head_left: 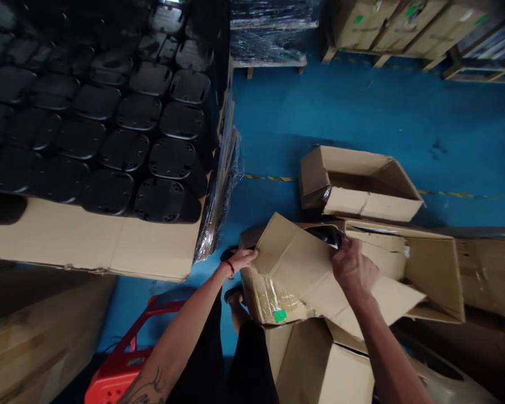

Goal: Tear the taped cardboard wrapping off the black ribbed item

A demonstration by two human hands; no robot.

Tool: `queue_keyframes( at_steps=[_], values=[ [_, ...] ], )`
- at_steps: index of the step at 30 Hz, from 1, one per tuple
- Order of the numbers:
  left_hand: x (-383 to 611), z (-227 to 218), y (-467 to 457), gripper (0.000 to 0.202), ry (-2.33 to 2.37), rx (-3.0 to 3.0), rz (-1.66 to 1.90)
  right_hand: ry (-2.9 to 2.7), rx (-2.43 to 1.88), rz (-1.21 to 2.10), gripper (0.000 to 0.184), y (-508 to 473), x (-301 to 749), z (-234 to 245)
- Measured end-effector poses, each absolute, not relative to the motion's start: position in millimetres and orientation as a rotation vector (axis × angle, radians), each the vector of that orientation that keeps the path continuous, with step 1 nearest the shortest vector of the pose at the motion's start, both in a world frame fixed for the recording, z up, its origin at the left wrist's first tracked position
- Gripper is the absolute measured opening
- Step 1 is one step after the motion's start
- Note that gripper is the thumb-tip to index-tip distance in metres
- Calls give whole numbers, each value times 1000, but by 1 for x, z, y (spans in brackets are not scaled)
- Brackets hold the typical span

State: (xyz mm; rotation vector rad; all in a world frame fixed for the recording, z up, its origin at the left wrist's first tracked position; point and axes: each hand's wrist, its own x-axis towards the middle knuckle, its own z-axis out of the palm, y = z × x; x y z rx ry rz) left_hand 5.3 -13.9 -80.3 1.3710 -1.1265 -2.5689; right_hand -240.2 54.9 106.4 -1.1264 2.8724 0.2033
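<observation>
A flat, creased cardboard sheet (303, 266) lies slanted over the top of a taped cardboard box (261, 297) with a green sticker. My left hand (243, 260) pinches the sheet at its left edge. Toward the sheet's far edge, my right hand (354, 268) is closed around the cardboard, its fingers partly hidden. Behind the sheet, a glossy black part (327, 233) shows inside the box. Just right of my right hand stands an open cardboard box (440, 269), partly covered by the sheet's corner.
Rows of black plastic parts (160, 199) are stacked on cardboard at left. A red stool (118, 365) stands near my legs. Another open box (362, 191) sits beyond, on the blue floor (362, 106). More open cardboard (307, 359) is below. Wrapped pallets (273, 45) stand at the back.
</observation>
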Motion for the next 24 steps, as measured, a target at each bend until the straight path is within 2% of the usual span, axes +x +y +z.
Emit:
queue_keyframes(
  at_steps=[5, 13, 17, 20, 24],
  values=[
    [37, -86, -10, 52, -736, 1551, -2524, 2983, -1044, 238, 39, 92, -245, 96],
    [74, -72, 10, 33, -619, 1795, -2431, 2905, -1740, -220, 33, 70, -233, 99],
    [57, -59, 1, 34, -513, 1694, -2357, 2755, -2043, -505, 15, 45, -194, 121],
    [43, -62, -19, 32, -449, 1635, -2305, 2618, -2094, -652, 7, 26, -156, 132],
    [38, -70, -48, 37, -364, 1629, -2326, 2548, -1973, -715, 14, 9, -118, 125]
  ],
)
